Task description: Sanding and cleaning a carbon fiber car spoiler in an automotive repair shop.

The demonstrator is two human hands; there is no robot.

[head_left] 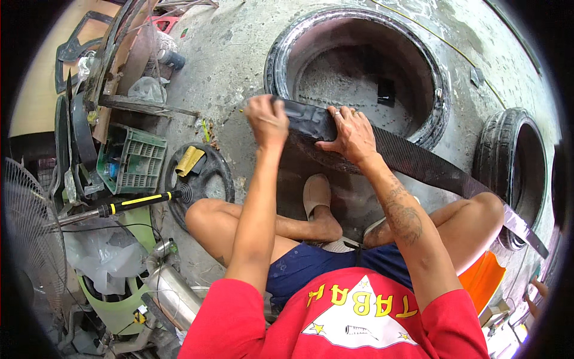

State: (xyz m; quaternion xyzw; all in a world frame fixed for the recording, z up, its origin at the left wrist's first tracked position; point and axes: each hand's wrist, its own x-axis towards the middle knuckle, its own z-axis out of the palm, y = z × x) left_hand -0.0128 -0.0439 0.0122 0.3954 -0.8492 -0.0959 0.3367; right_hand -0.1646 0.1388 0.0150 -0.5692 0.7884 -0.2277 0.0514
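Under right hand (353,134), long black strip (418,163), angled

I'm extending the left arm (263,197) almost straight ahead, and I'm curling the fingers of the left hand (267,118), whose outline is blurring. I'm slanting the right arm (403,218) forward and inward, its tattooed forearm showing. I'm holding the right hand (351,133) slightly nearer the body, its back facing up, fingers pointing away, thumb spreading leftward. The two hands are sitting near each other, not touching.
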